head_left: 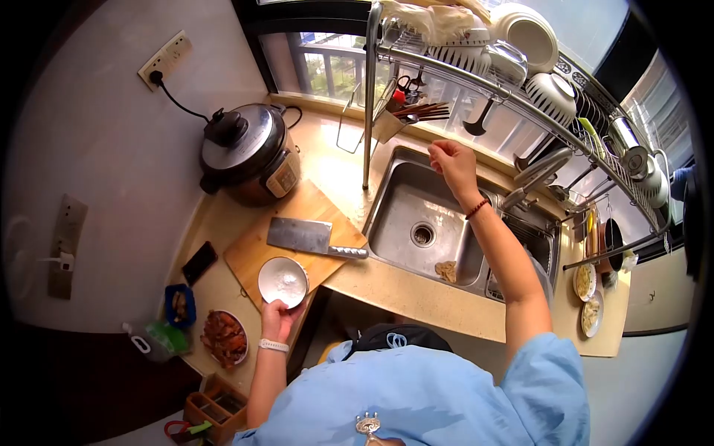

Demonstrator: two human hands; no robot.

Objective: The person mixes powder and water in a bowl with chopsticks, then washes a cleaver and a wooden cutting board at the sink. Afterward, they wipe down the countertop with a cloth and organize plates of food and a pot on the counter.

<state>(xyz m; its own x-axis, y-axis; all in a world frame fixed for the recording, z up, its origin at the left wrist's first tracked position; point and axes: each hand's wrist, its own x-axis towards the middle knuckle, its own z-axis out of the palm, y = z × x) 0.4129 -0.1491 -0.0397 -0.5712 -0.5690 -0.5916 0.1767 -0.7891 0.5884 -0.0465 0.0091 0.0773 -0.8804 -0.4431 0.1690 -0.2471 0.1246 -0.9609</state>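
Our left hand (277, 318) grasps the bowl (282, 282) by its 6 o'clock rim, steadying it on the board (297, 215) beside the cleaver (301, 236); right hand (451, 165) hovers pinched over the sink (405, 215), apparently empty.

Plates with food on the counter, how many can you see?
3. One plate of reddish-brown food sits near the left hand. Two plates sit on the counter right of the sink. Others may be hidden.
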